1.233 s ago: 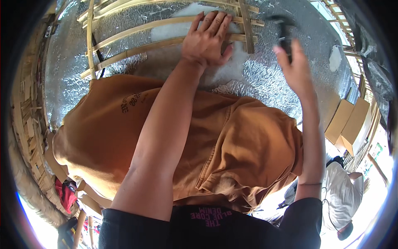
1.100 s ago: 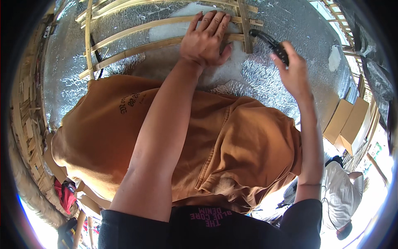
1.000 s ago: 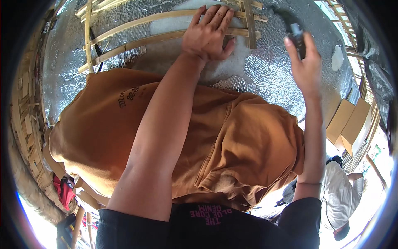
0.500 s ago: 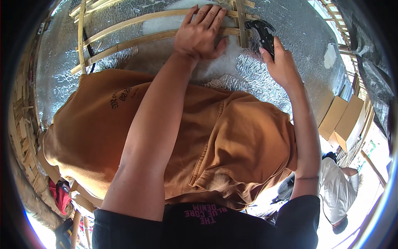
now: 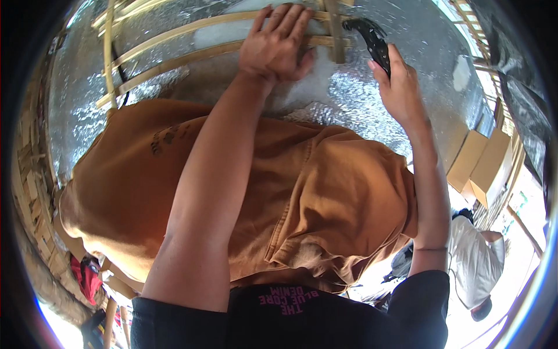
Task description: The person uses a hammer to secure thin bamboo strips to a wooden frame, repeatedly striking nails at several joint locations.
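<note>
My left hand (image 5: pixel 275 51) lies spread across pale bamboo slats (image 5: pixel 183 27), its fingers reaching over the upper slat and the thumb out to the right. In my right hand (image 5: pixel 400 86) is a black claw hammer (image 5: pixel 376 47), gripped by its handle. The hammer's head is just right of an upright wooden crosspiece (image 5: pixel 336 35), where the slats end. I cannot tell whether it touches the wood. No nail can be made out there.
Silver foil sheeting (image 5: pixel 363 96) lies beneath the slats. An orange-brown garment (image 5: pixel 343 180) covers my lap. Open cardboard boxes (image 5: pixel 485 163) stand at the right, and a person in a white shirt (image 5: pixel 474 256) is at the lower right. Black plastic (image 5: pixel 520 102) hangs at the far right.
The hammer has tilted a little, its head swinging slightly left and up toward the crosspiece. My left hand stays on the slats, and the whole view has shifted slightly.
</note>
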`<state>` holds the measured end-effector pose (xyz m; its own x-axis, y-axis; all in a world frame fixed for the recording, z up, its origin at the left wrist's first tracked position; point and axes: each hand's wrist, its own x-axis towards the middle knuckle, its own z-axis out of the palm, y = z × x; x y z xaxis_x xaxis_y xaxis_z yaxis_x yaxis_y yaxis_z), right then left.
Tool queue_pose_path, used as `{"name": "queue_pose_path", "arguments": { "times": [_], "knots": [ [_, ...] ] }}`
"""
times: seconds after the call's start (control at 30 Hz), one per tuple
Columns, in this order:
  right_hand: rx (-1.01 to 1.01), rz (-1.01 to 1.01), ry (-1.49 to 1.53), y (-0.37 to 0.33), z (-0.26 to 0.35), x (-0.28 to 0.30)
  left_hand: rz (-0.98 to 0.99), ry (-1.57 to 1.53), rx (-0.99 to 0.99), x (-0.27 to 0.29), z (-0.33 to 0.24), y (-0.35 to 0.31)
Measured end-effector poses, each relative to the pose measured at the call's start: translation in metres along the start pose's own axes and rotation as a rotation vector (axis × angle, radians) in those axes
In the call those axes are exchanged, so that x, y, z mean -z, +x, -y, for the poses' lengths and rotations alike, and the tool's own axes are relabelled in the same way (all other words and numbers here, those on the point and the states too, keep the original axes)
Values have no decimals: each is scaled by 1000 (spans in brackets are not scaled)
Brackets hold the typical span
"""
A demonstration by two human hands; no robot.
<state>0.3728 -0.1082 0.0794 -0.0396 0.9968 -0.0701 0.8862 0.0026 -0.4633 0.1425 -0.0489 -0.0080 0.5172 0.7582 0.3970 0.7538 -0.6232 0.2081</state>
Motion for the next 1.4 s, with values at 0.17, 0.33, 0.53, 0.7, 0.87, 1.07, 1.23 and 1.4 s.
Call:
{"name": "queue_pose_path", "arguments": {
  "times": [0.17, 0.33, 0.53, 0.7, 0.87, 1.07, 1.23, 1.4],
  "knots": [
    [18, -169, 229, 1, 15, 11, -115, -23, 7, -17, 6, -3],
    [160, -60, 84, -3, 5, 9, -118, -40, 4, -10, -1, 1],
    [106, -117, 165, -3, 23, 15, -115, -23, 3, -7, 1, 0],
    [138, -311, 226, -4, 16, 10, -100, -33, 15, -16, 4, -1],
    [-2, -173, 263, -4, 13, 17, -106, -42, 19, -17, 5, -2],
    [-217, 139, 112, -2, 14, 17, -90, -45, 26, -16, 4, -1],
    [-227, 283, 57, -6, -10, 5, -98, -47, 35, -15, 3, 0],
    [-214, 265, 99, -4, -12, 4, -123, -55, 17, -11, 2, 0]
  ]
}}
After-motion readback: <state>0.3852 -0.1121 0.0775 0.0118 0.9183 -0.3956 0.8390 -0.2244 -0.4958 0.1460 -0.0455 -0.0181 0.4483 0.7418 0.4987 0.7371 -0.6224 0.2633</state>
